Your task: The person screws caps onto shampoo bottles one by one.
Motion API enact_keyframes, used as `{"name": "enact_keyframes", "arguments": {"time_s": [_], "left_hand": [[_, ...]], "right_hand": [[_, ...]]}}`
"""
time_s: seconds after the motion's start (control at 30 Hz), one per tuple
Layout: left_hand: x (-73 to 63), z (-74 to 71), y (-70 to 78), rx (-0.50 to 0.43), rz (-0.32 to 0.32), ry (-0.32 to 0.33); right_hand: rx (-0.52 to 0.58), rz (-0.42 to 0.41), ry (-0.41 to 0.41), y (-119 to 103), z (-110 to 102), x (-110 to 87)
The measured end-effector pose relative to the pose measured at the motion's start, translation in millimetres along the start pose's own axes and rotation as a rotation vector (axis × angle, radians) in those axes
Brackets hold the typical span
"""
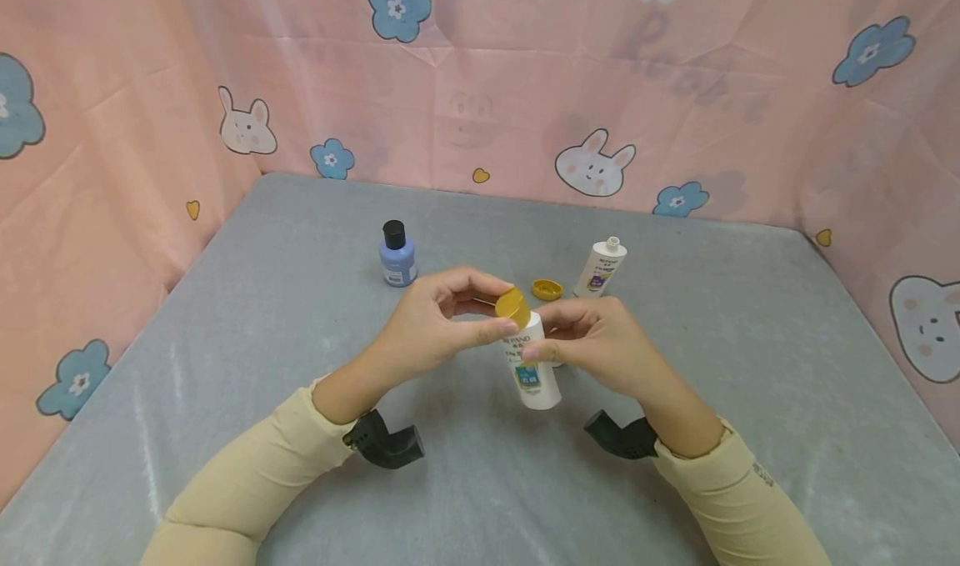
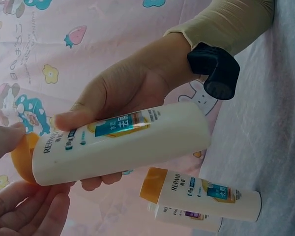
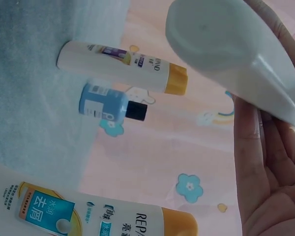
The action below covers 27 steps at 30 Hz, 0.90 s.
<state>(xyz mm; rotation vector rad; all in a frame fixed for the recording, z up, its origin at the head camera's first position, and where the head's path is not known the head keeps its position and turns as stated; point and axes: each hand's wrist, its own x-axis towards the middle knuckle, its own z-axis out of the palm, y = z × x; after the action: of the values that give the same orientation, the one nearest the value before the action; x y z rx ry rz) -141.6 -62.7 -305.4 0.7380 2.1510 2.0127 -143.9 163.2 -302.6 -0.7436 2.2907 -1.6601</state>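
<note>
Between both hands, a white shampoo bottle (image 1: 534, 387) with a teal label leans slightly over the table. Its yellow cap (image 1: 513, 308) sits at the top, pinched between thumb and fingers of my left hand (image 1: 442, 312). My right hand (image 1: 600, 341) grips the bottle body, thumb across the front. A second white bottle (image 2: 211, 194) with a teal label and yellow cap stands beyond, mostly hidden by my right hand in the head view. Behind it is a capless white bottle (image 1: 600, 266) with a purple label. A loose yellow cap (image 1: 547, 289) lies near that bottle.
A blue bottle (image 1: 397, 259) with a black cap stands at the back left. Near it in the right wrist view is a yellow-capped white bottle (image 3: 123, 61) with a purple label. The grey cloth-covered table (image 1: 225, 316) meets a pink patterned curtain (image 1: 487, 91).
</note>
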Motion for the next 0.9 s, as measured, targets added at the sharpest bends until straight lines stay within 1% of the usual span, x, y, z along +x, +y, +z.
{"name": "enact_keyframes", "arguments": {"time_s": [0.1, 0.2, 0.27, 0.37, 0.47, 0.53, 0.7, 0.9], "left_hand": [[0.2, -0.4, -1.4, -0.014, -0.003, -0.012], [-0.1, -0.5, -1.1, -0.023, -0.01, -0.012], [-0.2, -0.1, -0.5, -0.021, -0.02, 0.0], [-0.4, 1.1, 0.1, -0.012, -0.038, 0.031], [-0.4, 3.1, 0.0, 0.0, -0.034, 0.063], [-0.7, 4.6, -0.3, 0.01, -0.022, 0.079], [-1.3, 6.8, -1.8, 0.037, 0.028, 0.105], [-1.5, 7.3, -3.7, 0.069, 0.105, 0.106]], "right_hand": [[0.018, -0.001, -0.022, 1.2, -1.1, 0.2], [0.018, 0.017, -0.018, 1.4, -1.5, 0.5], [0.003, 0.035, 0.005, 1.1, -1.1, 1.0], [-0.04, 0.076, 0.061, 0.3, 0.7, 2.0], [-0.077, 0.119, 0.106, -0.1, 3.0, 2.5], [-0.092, 0.129, 0.12, -0.1, 4.4, 2.5], [-0.108, 0.106, 0.129, 0.2, 6.5, 2.1], [-0.116, 0.094, 0.137, 1.7, 6.8, 1.2]]}}
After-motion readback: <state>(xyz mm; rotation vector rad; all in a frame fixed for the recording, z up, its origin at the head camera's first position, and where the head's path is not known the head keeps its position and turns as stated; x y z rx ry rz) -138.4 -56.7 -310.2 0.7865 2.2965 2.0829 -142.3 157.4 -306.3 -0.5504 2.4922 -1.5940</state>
